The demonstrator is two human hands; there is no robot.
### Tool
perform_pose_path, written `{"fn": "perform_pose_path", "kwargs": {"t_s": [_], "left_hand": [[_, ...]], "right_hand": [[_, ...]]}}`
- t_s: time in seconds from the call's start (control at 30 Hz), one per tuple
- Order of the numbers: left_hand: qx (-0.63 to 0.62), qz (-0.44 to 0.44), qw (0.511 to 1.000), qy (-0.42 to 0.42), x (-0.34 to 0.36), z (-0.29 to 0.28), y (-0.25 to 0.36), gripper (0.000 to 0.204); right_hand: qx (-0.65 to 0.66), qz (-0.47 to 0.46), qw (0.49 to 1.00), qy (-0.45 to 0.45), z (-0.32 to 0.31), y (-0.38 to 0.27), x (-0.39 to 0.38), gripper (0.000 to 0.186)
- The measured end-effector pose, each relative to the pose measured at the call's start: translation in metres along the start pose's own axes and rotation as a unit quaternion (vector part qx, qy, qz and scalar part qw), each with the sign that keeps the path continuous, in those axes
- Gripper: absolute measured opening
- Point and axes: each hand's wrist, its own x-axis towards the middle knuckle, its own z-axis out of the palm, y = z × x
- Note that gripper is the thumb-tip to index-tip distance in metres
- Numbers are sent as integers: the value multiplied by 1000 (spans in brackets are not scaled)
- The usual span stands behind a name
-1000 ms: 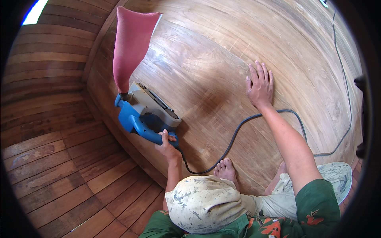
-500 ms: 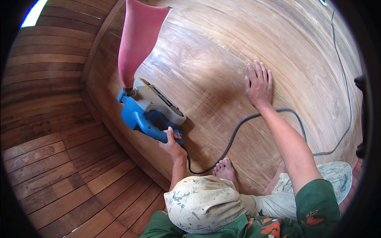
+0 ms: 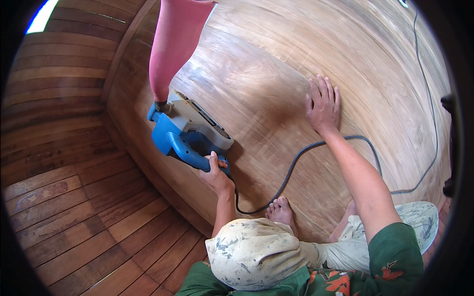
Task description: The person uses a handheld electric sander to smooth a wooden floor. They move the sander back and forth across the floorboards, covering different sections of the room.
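Belt sander (image 3: 186, 122) at 10 o'clock, left hand (image 3: 216, 173) wrapped on its rear handle. Right hand (image 3: 323, 107) flat at 2, well apart. Wood surface (image 3: 259, 148) tone patchy; probably mid-job, can't tell sanded from unsanded.

No words, numbers, brands or signs are showing legibly; a small dark patch (image 3: 191, 128) is sitting on the grey side of the belt sander (image 3: 184, 118), but it is staying too small to tell whether it is lettering or vent slots; the orange print (image 3: 338, 285) on the green shirt (image 3: 395, 251) is forming flower shapes, and the dark marks on the pale trousers (image 3: 256, 251) are forming smudges, neither of them spelling anything.
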Motion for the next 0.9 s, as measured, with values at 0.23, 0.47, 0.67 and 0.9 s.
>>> {"fn": "perform_pose_path", "kwargs": {"t_s": [0.23, 0.47, 0.67, 0.9], "left_hand": [[-10, -3, 1000, 8, 9, 5, -3, 19], [-20, 9, 1000, 8, 21, 8, -3, 25], [-23, 5, 1000, 17, 30, 13, 1, 25], [-22, 10, 1000, 10, 39, 14, 1, 25]], "right_hand": [[-1, -5, 1000, 8, 1, 0, -1, 56], [-6, -5, 1000, -1, 1, 0, 0, 56], [-10, -2, 1000, -13, -1, -1, -1, 57], [-6, 0, 1000, -16, -1, -1, 0, 57]]}}
